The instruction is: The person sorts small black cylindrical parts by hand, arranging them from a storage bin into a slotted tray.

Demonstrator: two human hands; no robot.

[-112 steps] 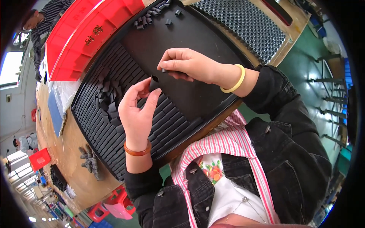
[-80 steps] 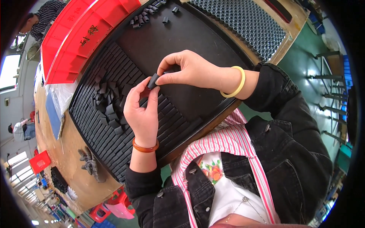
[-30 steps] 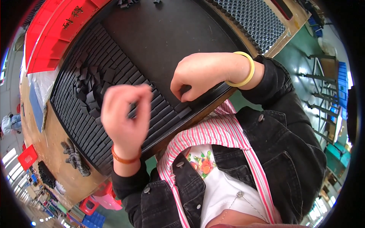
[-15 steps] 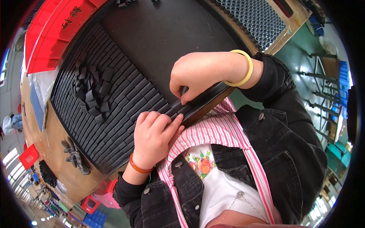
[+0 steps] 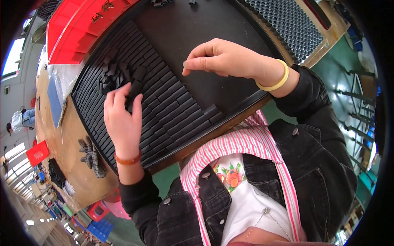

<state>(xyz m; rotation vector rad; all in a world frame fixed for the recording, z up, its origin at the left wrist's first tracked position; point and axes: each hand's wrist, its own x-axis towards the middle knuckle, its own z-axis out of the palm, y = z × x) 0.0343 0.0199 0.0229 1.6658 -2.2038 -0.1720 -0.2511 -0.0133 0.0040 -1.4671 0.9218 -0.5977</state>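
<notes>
My left hand (image 5: 123, 121) is over the left part of a large black tray (image 5: 234, 37), thumb and fingers apart. Its fingertips are at the near edge of a heap of loose, short black curved pieces (image 5: 137, 74); I cannot make out any piece held. Beneath them, similar black pieces (image 5: 168, 100) lie side by side in tight staggered rows. My right hand (image 5: 230, 59) hovers over the bare part of the tray, fingers loosely bent, nothing visible in them. The row end nearest me holds one piece (image 5: 211, 110) by the tray's front rim.
A red plastic bin (image 5: 78, 35) stands at the far left, beside clear plastic wrap (image 5: 65, 80). A grey knitted glove (image 5: 92, 158) lies on the wooden table (image 5: 69, 164). Several small round metallic parts fill a panel (image 5: 289, 26) at the far right. A person (image 5: 22, 121) is in the left background.
My left hand has moved from the front rim left and away to the loose heap. My right hand has lifted off the row end and moved farther over the bare tray. The view has shifted.
</notes>
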